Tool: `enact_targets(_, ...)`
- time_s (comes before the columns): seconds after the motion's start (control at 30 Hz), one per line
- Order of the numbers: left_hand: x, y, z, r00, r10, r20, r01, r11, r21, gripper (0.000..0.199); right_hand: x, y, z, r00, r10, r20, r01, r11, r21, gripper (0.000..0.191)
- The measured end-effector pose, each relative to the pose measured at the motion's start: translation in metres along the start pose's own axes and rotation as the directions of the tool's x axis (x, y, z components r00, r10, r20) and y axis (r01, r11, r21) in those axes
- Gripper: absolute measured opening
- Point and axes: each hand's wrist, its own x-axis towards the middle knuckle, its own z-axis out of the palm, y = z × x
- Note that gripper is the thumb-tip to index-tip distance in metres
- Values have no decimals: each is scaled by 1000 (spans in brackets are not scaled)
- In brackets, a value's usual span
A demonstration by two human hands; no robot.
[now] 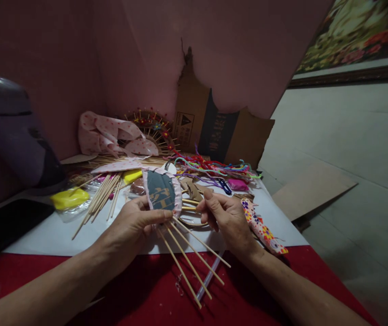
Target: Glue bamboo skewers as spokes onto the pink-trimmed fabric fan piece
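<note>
My left hand point(143, 218) grips a piece of dark cardboard point(162, 192) edged with gathered pink fabric, its thumb pressed on the lower edge. Several thin wooden sticks point(189, 260) fan out from that edge towards me. To the right of the cardboard, my right hand point(223, 215) is closed, thumb against fingers. Short lengths of light sticks point(190, 208) run between the cardboard and these fingertips; whether the fingers hold one is unclear. Behind the hands lies a round hoop point(194, 223), partly hidden. A flowered, fish-shaped fabric piece point(264, 226) rests beside my right wrist.
Loose wooden sticks point(103, 197), a yellow packet point(70, 198), colourful pipe cleaners point(207, 164) and pink spotted fabric point(109, 133) cover the back. Cut cardboard point(194, 113) leans on the wall. A dark flat object point(10, 226) lies left; a clear tube point(210, 276) lies on red cloth point(139, 290).
</note>
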Motion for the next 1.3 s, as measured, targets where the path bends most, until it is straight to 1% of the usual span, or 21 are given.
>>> enact_targets(0.13, -1, 1, 0, 1000, -12, 10, 12, 1000, -2, 22, 0, 1, 0, 1000, -4, 2, 4, 1000, 3, 39)
enact_targets(0.37, -2, 1, 3, 1000, 0, -4, 0, 1000, -4, 21, -1, 0, 0, 1000, -19, 3, 19, 1000, 5, 39)
enact_targets(0.53, -4, 3, 3, 1000, -18, -11, 18, 1000, 11, 21, 0, 1, 0, 1000, -24, -1, 24, 1000, -2, 39)
enact_targets(0.87, -2, 0, 0, 1000, -14, 17, 14, 1000, 3, 21, -2, 1, 0, 1000, -25, -2, 25, 999, -24, 38)
enact_targets(1.07, -3, 0, -1, 1000, -17, 25, 16, 999, 47, 21, -1, 1, -1, 999, -36, 1, 36, 999, -38, 38)
enact_targets(1.3, -4, 1, 1, 1000, -18, 22, 17, 998, 57, 19, -1, -1, 0, 1000, -23, 7, 23, 999, -32, 38)
